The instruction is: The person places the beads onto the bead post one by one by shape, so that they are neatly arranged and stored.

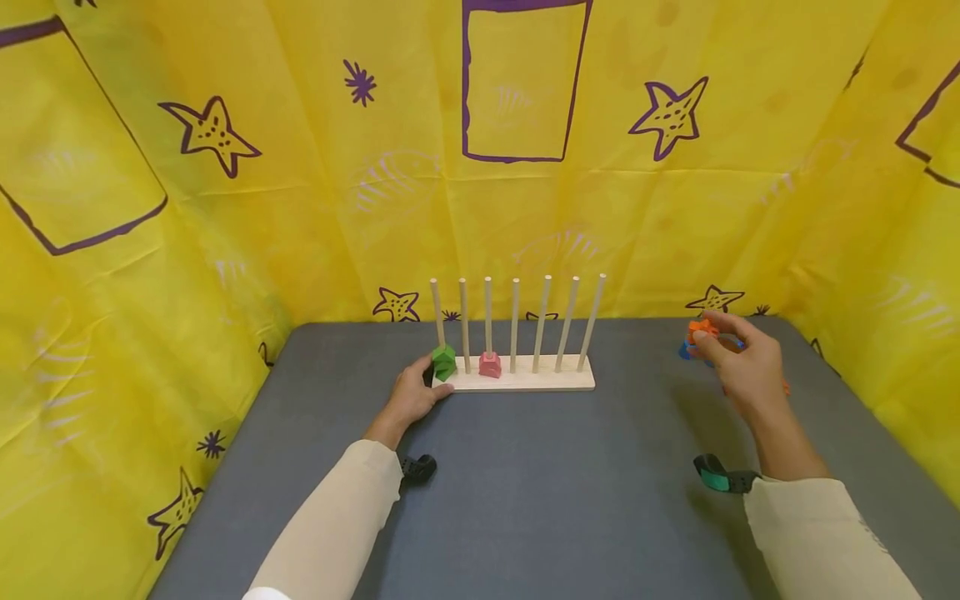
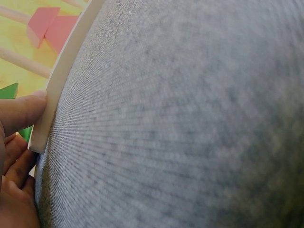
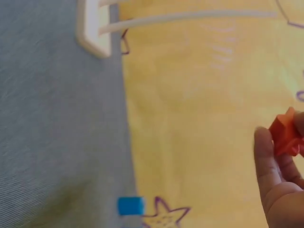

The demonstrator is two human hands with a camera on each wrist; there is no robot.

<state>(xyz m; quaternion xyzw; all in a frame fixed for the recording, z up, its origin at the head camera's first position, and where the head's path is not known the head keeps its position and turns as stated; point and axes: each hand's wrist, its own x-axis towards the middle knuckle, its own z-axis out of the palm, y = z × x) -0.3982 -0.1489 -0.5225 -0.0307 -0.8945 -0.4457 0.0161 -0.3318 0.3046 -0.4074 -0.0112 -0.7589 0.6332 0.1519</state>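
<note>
A pale wooden base [image 1: 532,382] with a row of several upright pegs stands towards the back of the table. A green block [image 1: 444,363] sits low on the leftmost peg, and a pink block [image 1: 490,365] is on the third peg from the left. My left hand [image 1: 408,397] grips the base's left end; in the left wrist view the thumb [image 2: 26,110] presses its edge. To the right of the pegs, my right hand [image 1: 750,371] pinches an orange star-like block [image 3: 286,134] above the table. It partly hides some blue and orange pieces behind it.
A blue piece [image 3: 130,206] lies near the table's back right edge. The grey table [image 1: 555,483] ends at a yellow patterned cloth [image 1: 315,208] that hangs behind and at both sides. A dark strap [image 1: 420,469] shows at the left wrist.
</note>
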